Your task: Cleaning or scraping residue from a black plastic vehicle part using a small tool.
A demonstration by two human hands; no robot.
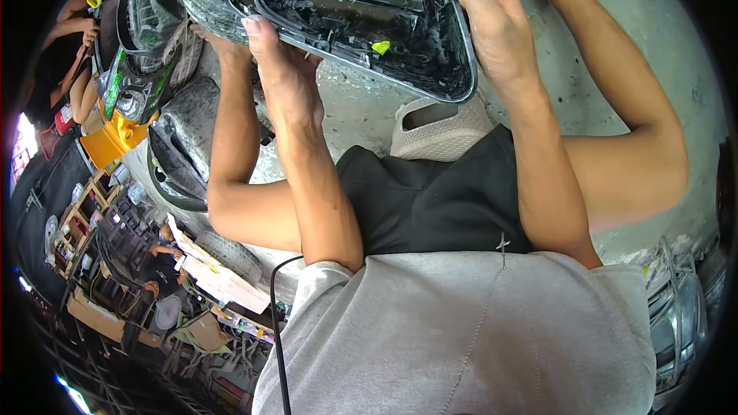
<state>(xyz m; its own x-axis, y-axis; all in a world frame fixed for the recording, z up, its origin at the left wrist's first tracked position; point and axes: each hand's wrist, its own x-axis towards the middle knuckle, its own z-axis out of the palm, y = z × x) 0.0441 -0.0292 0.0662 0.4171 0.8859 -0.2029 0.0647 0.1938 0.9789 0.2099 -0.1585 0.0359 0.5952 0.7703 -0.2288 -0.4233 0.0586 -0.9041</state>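
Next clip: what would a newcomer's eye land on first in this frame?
First, the large black plastic panel with a grey rim near the top centre, its ribbed inner side facing the camera, with a small yellow-green clip in it. The left hand clasps its lower left edge and the right hand its right end. Just under it, a beige mesh shoe rests on the wet concrete floor.

Bright, even daylight (soft shadows), edges bent and black.
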